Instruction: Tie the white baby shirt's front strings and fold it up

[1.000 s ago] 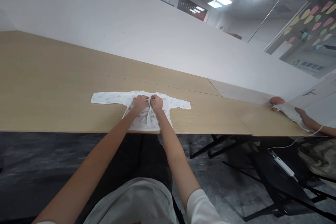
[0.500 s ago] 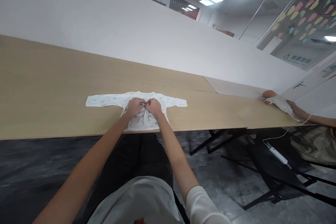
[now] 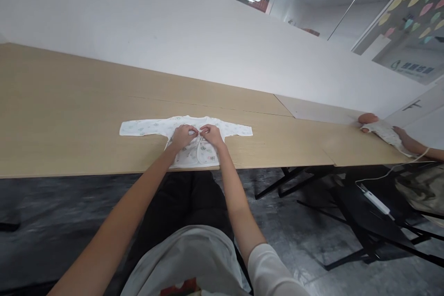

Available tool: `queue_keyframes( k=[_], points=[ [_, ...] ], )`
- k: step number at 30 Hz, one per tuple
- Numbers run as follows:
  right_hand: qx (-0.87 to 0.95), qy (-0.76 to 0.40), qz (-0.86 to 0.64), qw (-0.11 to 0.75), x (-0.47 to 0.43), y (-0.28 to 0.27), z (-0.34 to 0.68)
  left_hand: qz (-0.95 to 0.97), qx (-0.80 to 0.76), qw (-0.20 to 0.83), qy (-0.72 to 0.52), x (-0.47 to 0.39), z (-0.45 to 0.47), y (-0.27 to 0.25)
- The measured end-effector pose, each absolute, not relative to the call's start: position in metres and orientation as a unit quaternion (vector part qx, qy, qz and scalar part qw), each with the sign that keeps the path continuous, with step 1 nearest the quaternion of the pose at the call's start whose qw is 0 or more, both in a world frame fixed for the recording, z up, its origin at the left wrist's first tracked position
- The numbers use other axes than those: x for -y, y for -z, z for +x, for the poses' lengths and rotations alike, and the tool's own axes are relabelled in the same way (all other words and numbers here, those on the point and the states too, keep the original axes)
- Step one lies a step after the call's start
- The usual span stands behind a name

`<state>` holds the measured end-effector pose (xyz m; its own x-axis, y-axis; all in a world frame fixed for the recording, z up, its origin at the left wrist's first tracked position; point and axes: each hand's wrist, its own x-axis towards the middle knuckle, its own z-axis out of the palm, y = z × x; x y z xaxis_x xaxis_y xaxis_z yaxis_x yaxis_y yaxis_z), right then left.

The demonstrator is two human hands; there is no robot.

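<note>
A small white long-sleeved baby top (image 3: pixel 208 151) with a scattered print lies flat on the table, sleeves stretched out to both sides and its hem near the front edge. My left hand (image 3: pixel 183 137) rests on the chest part, thumb and fingers pinched at the front opening. Just beside it, my right hand (image 3: pixel 211 134) pinches at the same opening from the other side. Between the fingertips, thin ties or the cloth edge seem to show, too small to tell apart. Both palms lie over the printed cloth and hide part of it.
The long wooden table (image 3: pixel 69 115) runs along a white partition (image 3: pixel 173 41). Far right, another person's hand (image 3: pixel 402 135) touches a doll in white clothing (image 3: pixel 381 130). Below stand a black folding chair (image 3: pixel 364 222) and a white power strip (image 3: pixel 376 202) with its cord.
My hands have parted slightly at the front opening, the fingertips a little less tightly together. The whole view has shifted a bit, while the top stays spread on the table.
</note>
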<state>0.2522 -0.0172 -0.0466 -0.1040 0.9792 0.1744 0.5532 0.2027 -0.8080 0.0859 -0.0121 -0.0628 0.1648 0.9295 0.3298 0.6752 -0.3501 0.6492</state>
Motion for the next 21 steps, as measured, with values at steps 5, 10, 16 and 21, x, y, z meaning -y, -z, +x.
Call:
queue_keyframes(
  k=[5,10,16,21],
  points=[
    [0.722,-0.233,-0.545,0.357,0.0187,0.0477,0.2509,0.761,-0.533,0.143,-0.340,0.0113,0.0855,0.0652],
    [0.761,-0.172,-0.534,0.326,0.0214,0.0475,0.2485,0.762,-0.541,0.132,-0.330,0.0125,0.0866,0.0643],
    [0.758,-0.146,-0.557,0.306,0.0264,0.0454,0.2483,0.747,-0.552,0.148,-0.340,0.0162,0.0881,0.0615],
    [0.754,-0.161,-0.570,0.283,0.0267,0.0454,0.2485,0.750,-0.547,0.150,-0.342,0.0145,0.0875,0.0615]
  ],
)
